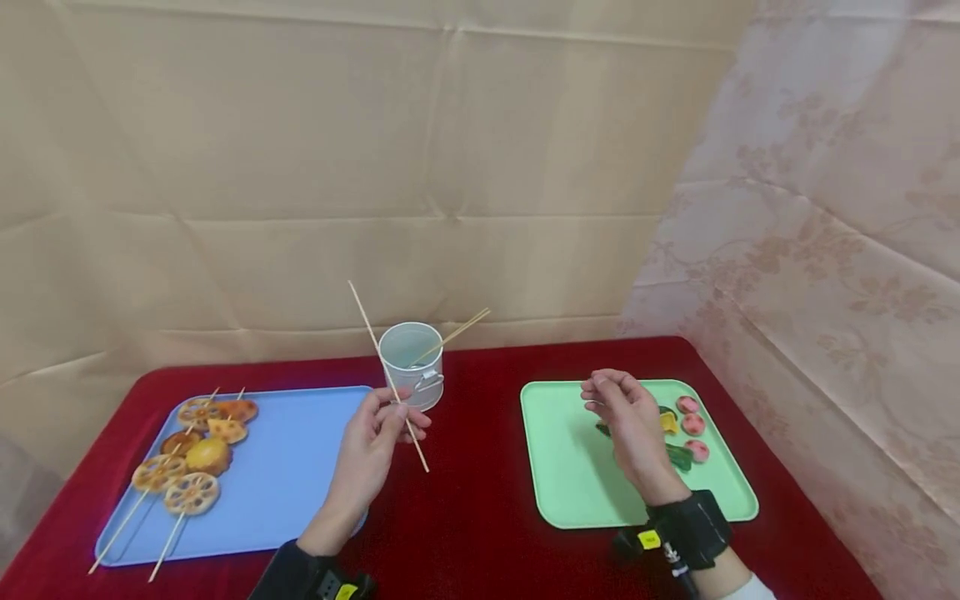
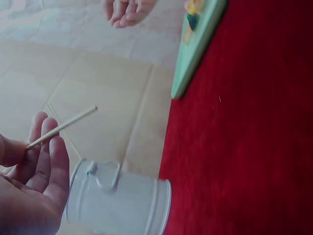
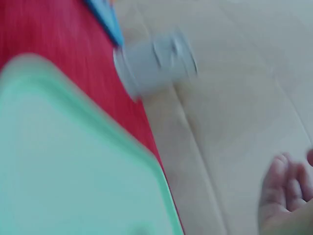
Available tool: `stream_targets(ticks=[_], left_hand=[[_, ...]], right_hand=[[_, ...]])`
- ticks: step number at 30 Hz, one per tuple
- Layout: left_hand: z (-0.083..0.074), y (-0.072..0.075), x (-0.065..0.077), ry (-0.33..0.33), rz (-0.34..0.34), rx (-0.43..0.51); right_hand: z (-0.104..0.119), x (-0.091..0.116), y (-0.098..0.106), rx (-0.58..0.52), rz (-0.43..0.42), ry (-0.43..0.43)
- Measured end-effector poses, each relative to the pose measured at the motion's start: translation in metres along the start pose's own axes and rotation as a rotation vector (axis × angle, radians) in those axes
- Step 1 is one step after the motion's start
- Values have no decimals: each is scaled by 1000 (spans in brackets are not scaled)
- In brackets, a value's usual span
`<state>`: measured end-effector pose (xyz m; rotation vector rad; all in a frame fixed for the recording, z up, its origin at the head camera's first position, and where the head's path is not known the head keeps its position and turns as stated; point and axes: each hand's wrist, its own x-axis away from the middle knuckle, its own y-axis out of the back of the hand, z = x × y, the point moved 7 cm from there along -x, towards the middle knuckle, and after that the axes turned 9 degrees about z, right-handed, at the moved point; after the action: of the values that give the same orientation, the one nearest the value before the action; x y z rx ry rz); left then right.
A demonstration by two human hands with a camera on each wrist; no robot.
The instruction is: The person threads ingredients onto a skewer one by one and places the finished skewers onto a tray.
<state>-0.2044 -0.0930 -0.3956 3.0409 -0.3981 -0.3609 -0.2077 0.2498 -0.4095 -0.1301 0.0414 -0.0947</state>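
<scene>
A beige cloth backdrop point(image 1: 360, 150) rises behind a red-covered table point(image 1: 472, 508), its surface showing between the blue tray point(image 1: 292, 483) and the green tray point(image 1: 558, 475). A white metal bucket point(image 1: 411, 377) stands near the back edge. The right hand point(image 1: 628, 429), fingers loosely bent and free, hovers over the green tray, partly hiding vegetable pieces point(image 1: 679, 457); its wrist view is blurred and crops it. The left hand point(image 1: 371, 442), overlapping the bucket's lower side, pinches a slanted bamboo skewer point(image 1: 387, 377).
</scene>
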Motion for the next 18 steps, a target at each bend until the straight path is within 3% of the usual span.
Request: stream_targets(ticks=[5, 10, 14, 18], left_hand=[[3, 10, 5, 37, -33, -81], [6, 12, 10, 66, -32, -104], [9, 12, 13, 74, -24, -108], [10, 11, 16, 52, -10, -107]], right_hand=[[7, -22, 30, 449, 63, -35], [15, -38, 40, 856, 152, 15], [15, -48, 43, 1049, 202, 50], [8, -55, 47, 1191, 249, 12]])
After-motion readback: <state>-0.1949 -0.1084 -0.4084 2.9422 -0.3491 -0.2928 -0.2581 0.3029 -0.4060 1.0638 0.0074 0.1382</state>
